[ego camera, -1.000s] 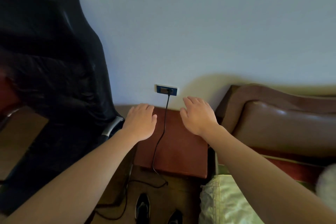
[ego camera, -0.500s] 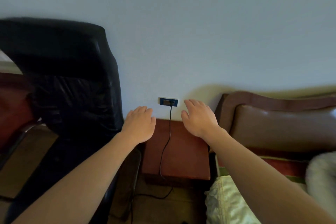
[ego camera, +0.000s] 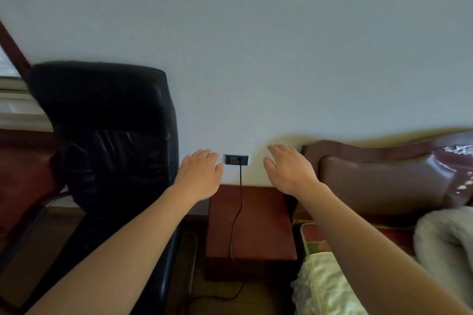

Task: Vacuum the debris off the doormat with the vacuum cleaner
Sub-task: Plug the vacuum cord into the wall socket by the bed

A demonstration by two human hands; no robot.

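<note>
- Nightstand: red-brown, against the far wall, between chair and bed. A black cord runs across its top and drops over the near edge.
- Floor: wood. A black office chair stands on it at left; the cord trails along it below the nightstand.
- Bed: at right, with a pale green quilted cover near and a grey-white blanket further right.
</note>
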